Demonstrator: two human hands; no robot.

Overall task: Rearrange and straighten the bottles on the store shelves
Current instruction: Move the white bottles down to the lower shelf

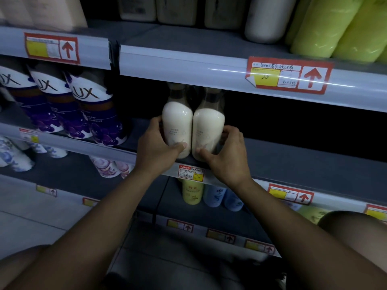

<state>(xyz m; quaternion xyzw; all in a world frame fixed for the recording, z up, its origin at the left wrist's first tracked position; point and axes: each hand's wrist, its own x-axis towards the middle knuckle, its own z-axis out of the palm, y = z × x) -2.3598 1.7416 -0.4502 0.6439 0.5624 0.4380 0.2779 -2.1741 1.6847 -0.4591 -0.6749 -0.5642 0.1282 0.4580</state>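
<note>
two white bottles stand upright and touching at the front edge of the middle shelf (293,162); the left hand (156,146) wraps the left bottle (177,122), the right hand (227,151) wraps the right bottle (208,126); each long axis runs vertical, with bare shelf to the right.

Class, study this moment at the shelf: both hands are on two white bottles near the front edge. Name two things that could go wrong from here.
1. The two white bottles stand at the shelf's front edge; a pull forward could tip them off.
2. The left hand and right hand each have their grip low on a bottle, so the tall tops might lean and strike the price rail above.
</note>
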